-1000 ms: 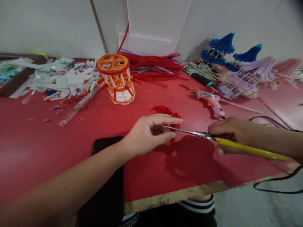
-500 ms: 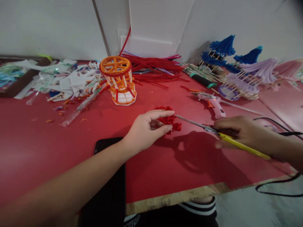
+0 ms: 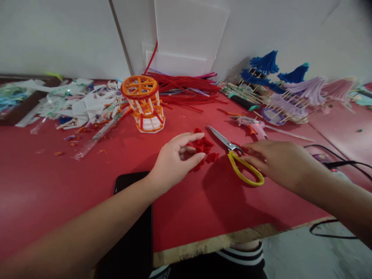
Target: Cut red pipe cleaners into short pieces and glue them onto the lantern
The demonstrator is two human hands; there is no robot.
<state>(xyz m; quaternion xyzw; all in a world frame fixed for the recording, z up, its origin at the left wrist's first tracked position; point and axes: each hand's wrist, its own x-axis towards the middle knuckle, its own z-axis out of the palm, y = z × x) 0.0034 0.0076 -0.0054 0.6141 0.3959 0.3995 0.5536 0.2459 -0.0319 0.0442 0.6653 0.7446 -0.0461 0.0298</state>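
Observation:
Small red fuzzy pieces [image 3: 203,144] lie in a pile on the red table [image 3: 180,217]. My left hand [image 3: 177,157] is beside them on the left, thumb and fingers apart, with its fingertips over the pile's near edge. To the right of the pile are yellow-handled scissors [image 3: 231,146], their blades closed and pointing up and left. My right hand [image 3: 270,159] has its fingers round one handle of the scissors, while the other yellow loop shows below the fingers.
An orange and white frame [image 3: 142,102] stands behind my left hand. Red stems [image 3: 186,87] lie by the wall. A pink glue gun [image 3: 252,126] and small umbrella-like roofs [image 3: 308,87] are at the right. White scraps [image 3: 87,102] and a black phone-like slab [image 3: 130,232] are left.
The scissors have turned, with their blades now pointing further up and away from the left fingertips. My right hand has shifted slightly left and up around the handle. The left hand barely moved.

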